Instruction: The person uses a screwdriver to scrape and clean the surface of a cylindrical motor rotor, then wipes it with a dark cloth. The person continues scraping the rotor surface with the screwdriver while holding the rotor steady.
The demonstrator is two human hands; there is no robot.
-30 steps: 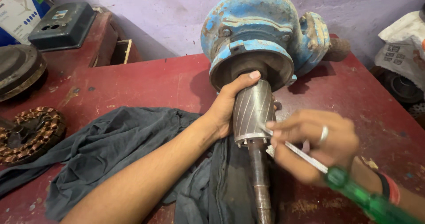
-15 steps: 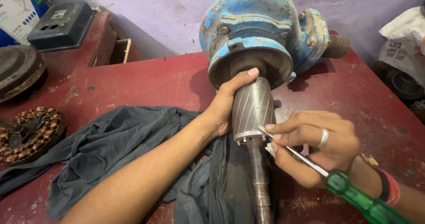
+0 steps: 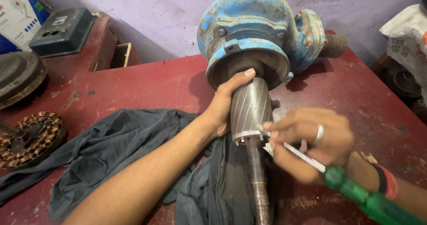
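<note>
Head view looks down on a dark red worktop [image 3: 147, 85] where a worn blue cast-metal pump housing [image 3: 258, 25] lies on its side against a purple wall. From the housing's round opening a grey steel rotor with slanted grooves [image 3: 251, 109] sticks out toward the camera, and below the rotor a thinner rusty shaft [image 3: 258, 185] continues to the picture's lower edge.

The left hand [image 3: 224, 105] is wrapped around the left side of the rotor, thumb tip resting at the housing's rim, fingers closed on the grooved metal. The right hand [image 3: 311, 140], wearing a silver ring, sits just right of the rotor's lower end and is closed on a screwdriver with a green translucent handle [image 3: 369, 200]; its metal blade runs up between the fingers, and the tip reaches the rotor's lower edge. A red and black band circles the right wrist.

Under the rotor and the left forearm lies a crumpled dark grey cloth [image 3: 115, 158]. Well left of the rotor rests a copper-wound stator ring [image 3: 31, 138], and farther up-left of it sits a dark green switch box [image 3: 62, 31].
</note>
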